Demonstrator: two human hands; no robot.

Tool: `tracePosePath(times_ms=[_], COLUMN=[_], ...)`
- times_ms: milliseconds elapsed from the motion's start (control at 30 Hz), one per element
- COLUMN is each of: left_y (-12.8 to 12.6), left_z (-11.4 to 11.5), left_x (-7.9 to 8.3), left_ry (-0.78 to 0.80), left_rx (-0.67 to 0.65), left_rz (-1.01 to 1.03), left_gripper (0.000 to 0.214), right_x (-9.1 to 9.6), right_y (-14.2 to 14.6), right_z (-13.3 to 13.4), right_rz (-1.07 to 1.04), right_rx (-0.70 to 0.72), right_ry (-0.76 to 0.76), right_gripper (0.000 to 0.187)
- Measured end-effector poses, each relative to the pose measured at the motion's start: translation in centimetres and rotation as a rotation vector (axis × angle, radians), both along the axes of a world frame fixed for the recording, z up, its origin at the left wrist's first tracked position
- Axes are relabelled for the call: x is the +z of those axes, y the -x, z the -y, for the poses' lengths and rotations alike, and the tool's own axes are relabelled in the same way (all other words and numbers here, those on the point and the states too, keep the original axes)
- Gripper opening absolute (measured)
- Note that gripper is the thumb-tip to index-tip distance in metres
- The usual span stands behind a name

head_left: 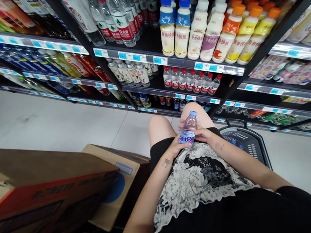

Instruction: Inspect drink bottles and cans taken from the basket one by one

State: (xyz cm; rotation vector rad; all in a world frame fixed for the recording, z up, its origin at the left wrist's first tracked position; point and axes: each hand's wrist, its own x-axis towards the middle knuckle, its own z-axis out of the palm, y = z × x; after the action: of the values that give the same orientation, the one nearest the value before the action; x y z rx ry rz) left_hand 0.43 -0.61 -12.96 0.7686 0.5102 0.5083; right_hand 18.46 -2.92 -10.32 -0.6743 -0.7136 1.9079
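Note:
A small clear water bottle (188, 130) with a blue cap and a purple-lettered label is held over my lap, slightly tilted. My left hand (178, 145) grips its lower part from the left, the thumb lying across the label's bottom edge. On the other side, my right hand (202, 133) has its fingers round the bottle's right side; some fingertips show behind it. Beyond my knees, a row of small red-capped water bottles (190, 80) stands on a lower shelf. Both forearms rest close to my patterned top.
Shelves (170, 59) of drinks run across the front, with milk drink bottles (196, 33) and large water bottles (120, 19) above. At left stand open cardboard boxes (49, 169). A black shopping basket (242, 140) sits on the floor beside my right leg.

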Motion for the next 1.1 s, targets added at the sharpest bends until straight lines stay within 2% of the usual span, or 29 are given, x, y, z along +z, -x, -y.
tracePosePath(times_ms=[100,233,367,433,567,633,700,833,1000,1100], left_y=[0.1,0.1,-0.1,-0.4,-0.6,-0.4,0.1,1.3,1.7,1.2], left_z=[-0.4,-1.0,-1.0,-0.8,-0.8,-1.3,-1.9,-2.8,-2.8,-2.7], left_x=[-0.8,-1.4,-1.1,-1.0,-1.1,-1.2,-1.2,-1.1,-1.2,-1.1], left_ry=[0.002,0.101,0.152,0.160,0.123,0.135,0.204,0.339,0.384,0.377], left_rx=[-0.034,-0.072,-0.001,0.038,0.100,0.122,0.117,0.030,-0.171,-0.161], left_rz=[0.005,-0.024,-0.152,-0.160,-0.155,-0.126,-0.088,0.051,0.133,0.107], left_gripper=[0.065,0.061,0.066,0.068,0.077,0.073,0.066,0.065,0.065,0.061], right_x=[-0.3,-1.0,-1.6,-1.8,-1.8,-1.4,-0.8,-0.1,-1.0,-1.4], right_y=[0.2,0.8,1.4,1.7,2.0,1.9,1.7,1.6,1.8,1.7], right_z=[0.0,-0.2,-0.6,-0.8,-1.0,-0.8,-0.5,0.0,0.1,0.1], right_rz=[0.034,0.108,0.165,0.189,0.157,0.118,0.068,0.055,0.045,0.070], right_rx=[-0.062,-0.221,-0.321,-0.339,-0.485,-0.457,-0.354,-0.199,-0.187,-0.215], right_ry=[0.016,0.102,0.110,0.105,0.111,0.086,0.047,0.014,0.064,0.076], right_gripper=[0.072,0.063,0.058,0.059,0.062,0.060,0.062,0.068,0.054,0.059])
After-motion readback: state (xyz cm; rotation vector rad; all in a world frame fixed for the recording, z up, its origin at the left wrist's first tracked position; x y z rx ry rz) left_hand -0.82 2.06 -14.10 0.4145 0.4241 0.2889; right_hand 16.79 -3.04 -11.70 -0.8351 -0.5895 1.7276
